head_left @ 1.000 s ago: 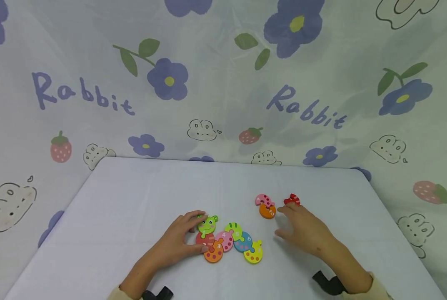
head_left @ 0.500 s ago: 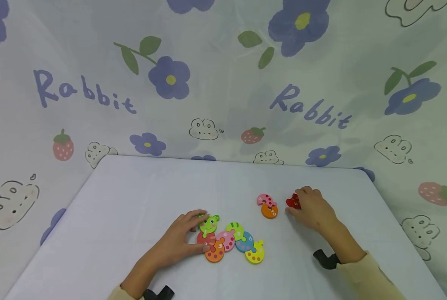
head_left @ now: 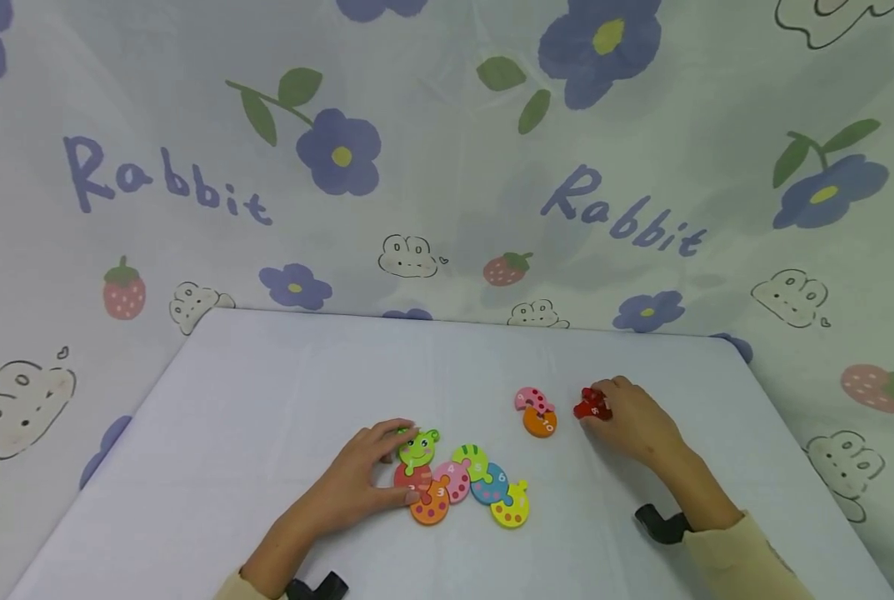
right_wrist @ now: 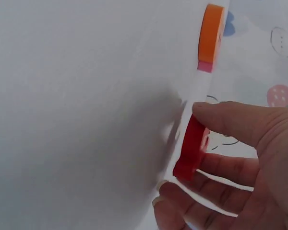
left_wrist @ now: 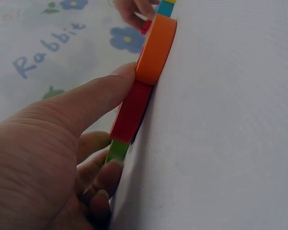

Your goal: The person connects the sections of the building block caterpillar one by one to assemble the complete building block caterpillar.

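Observation:
A chain of joined, numbered caterpillar puzzle pieces lies on the white table, with a smiling green head piece at its left end and a yellow piece at its right. My left hand holds the left end: the thumb is at the joint of the red piece and the orange piece, and the fingers reach round to the head. Farther right, my right hand pinches a red puzzle piece between thumb and fingers, close to the tabletop. Its fingers partly hide that piece.
Left of the right hand, a pink piece and an orange piece marked 10 lie together. The table ends at a printed cloth backdrop. Black wrist mounts sit below both hands.
My right hand went from reaching over the red piece with spread fingers to pinching it, and the piece has turned. The left hand stays on the chain.

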{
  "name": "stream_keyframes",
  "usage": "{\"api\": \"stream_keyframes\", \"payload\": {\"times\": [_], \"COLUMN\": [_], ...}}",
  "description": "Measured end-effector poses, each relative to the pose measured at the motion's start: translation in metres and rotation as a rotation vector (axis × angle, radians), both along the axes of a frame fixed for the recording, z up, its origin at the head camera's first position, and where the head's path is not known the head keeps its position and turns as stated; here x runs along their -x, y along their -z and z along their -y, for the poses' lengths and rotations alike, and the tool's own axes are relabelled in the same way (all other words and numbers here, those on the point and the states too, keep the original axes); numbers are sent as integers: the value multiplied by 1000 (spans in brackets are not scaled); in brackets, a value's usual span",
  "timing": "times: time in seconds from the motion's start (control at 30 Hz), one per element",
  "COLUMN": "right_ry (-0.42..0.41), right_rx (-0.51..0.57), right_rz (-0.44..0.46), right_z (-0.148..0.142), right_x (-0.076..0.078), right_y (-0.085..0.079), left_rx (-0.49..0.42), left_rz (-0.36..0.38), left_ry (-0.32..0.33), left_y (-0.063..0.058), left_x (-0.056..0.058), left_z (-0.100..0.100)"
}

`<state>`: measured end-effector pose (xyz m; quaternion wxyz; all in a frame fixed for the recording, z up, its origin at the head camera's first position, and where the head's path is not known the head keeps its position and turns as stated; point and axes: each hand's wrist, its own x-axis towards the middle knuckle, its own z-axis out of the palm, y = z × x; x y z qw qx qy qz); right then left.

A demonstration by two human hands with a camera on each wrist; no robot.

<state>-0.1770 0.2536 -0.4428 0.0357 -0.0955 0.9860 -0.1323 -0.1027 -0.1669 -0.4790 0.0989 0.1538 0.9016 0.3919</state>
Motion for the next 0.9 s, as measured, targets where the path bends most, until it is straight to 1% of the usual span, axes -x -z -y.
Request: {"api": "stream_keyframes", "payload": {"times": [0.13,0.23,0.43,0.57,0.7,0.8,0.9], "right_ry": [-50,-126,-278,-389,-466,-493,-508], "right_rx": [78,95,50,7,-25,-35,-22], "right_rz": [-22,-16,15,35,50,61,92], "right_z": [5,16,44,58,66,67,67], "right_x": [-10,-23,-52,-66,-72,-74,-73], "right_y": [-8,-16,-26,-29,-28,-26,-22], "left_rx": [-6,-10,-8,-8,-5,-4,-2], "left_rz": [0,-1,2,6,6,7,8], "left_ry": [-1,-3,-7,-12,-8,-2,0], "left_y": [0,0,0,-1,-2,-2,-1], "left_x": [-1,-2,-2,-2,-2,-1,-1], "left_z": [0,1,0,0,-1,-1,-1]}}
